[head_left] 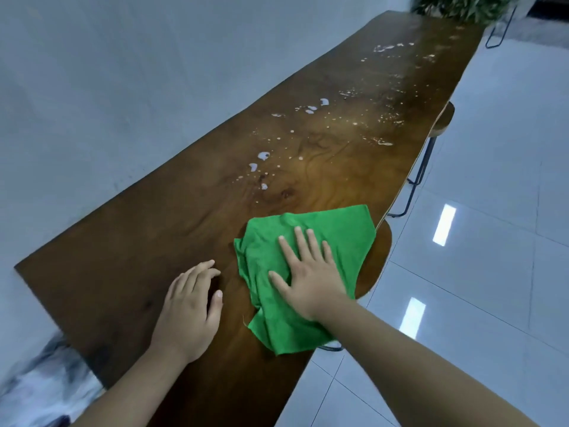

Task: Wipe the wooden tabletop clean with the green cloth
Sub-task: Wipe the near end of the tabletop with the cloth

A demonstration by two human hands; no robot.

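Observation:
A long dark wooden tabletop [172, 229] runs from the near left to the far right along a pale wall. A crumpled green cloth [332, 232] lies near the table's right edge. My right hand [308, 272] presses flat on the cloth with straight, spread fingers. My left hand [191, 300] rests on the bare wood just left of the cloth, fingers relaxed, holding nothing. White foamy droplets [261, 158] and wet smears [381, 115] are scattered along the tabletop beyond the cloth, reaching the far end.
A wooden stool seat [374, 266] sticks out under the table's right edge by the cloth; another stool [445, 118] with black metal legs stands farther along. A green plant [468, 6] sits at the far end. Glossy white floor tiles [477, 288] lie to the right.

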